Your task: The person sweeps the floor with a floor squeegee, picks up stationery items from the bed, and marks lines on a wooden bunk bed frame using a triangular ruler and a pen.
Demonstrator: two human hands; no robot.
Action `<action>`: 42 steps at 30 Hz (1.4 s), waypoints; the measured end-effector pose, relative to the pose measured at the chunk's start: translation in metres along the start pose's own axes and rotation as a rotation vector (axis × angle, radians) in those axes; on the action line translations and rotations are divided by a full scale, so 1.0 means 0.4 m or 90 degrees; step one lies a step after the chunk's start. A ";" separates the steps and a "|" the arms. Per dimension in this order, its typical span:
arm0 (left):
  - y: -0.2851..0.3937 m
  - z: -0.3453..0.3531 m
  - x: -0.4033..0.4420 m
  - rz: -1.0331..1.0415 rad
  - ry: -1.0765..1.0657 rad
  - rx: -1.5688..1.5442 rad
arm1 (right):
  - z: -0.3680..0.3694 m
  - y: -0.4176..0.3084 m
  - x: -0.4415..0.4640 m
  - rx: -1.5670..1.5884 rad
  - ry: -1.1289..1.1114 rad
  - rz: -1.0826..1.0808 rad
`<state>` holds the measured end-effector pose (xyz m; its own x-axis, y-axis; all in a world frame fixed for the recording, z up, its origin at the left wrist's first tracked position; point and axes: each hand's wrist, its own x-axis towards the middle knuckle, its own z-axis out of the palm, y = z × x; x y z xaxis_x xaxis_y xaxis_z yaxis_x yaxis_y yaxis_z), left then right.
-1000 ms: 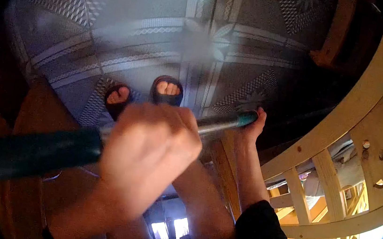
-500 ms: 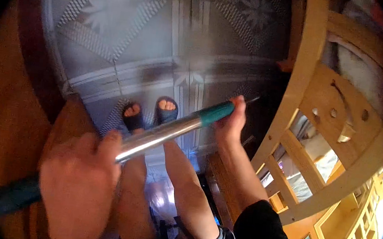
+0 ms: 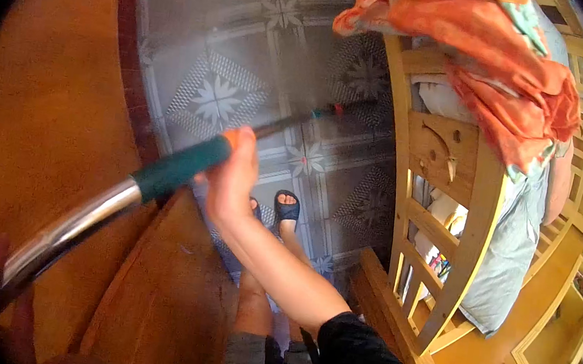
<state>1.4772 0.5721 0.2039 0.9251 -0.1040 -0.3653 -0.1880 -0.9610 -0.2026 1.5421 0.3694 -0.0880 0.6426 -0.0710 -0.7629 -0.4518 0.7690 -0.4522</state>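
A long pole (image 3: pixel 70 229) with a shiny metal section and a dark green grip runs from the lower left up across the view. My right hand (image 3: pixel 230 182) is closed around it at the upper end of the green grip. Beyond that hand a thinner dark shaft (image 3: pixel 280 125) slants away over the floor, with small teal and red parts near its far end. What the far end carries is too dark to make out. At the dim lower left edge, my left hand (image 3: pixel 22 324) has its fingers around the metal section, partly lost in shadow.
Patterned grey floor tiles (image 3: pixel 221 102) lie ahead of my sandalled feet (image 3: pixel 287 207). To the right stands a wooden bed frame (image 3: pixel 479 239), with orange cloth (image 3: pixel 479 52) hanging over it and a grey pillow or bedding (image 3: pixel 509 257) inside. An orange-brown wooden surface (image 3: pixel 51 83) fills the left side.
The pole and both hands have shifted left, my left hand toward the lower left edge. The view has turned, bringing the orange cloth and the thin shaft into sight.
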 end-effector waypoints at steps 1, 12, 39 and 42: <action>0.004 -0.045 -0.023 -0.088 -0.042 -0.031 | 0.031 -0.009 -0.006 0.018 -0.046 0.012; 0.254 -0.130 0.165 -0.160 -0.205 -0.148 | -0.146 -0.154 -0.015 -0.193 0.152 0.054; -0.152 0.090 0.497 0.077 -0.220 -0.161 | 0.032 0.187 0.106 -0.061 0.377 0.081; -0.204 0.084 0.536 0.057 -0.161 -0.129 | 0.064 0.232 0.170 -0.007 0.356 0.094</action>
<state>1.6798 0.6368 0.1115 0.7917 -0.1482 -0.5927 -0.1721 -0.9849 0.0164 1.5597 0.4523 -0.1701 0.1494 -0.2900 -0.9453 -0.5198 0.7902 -0.3246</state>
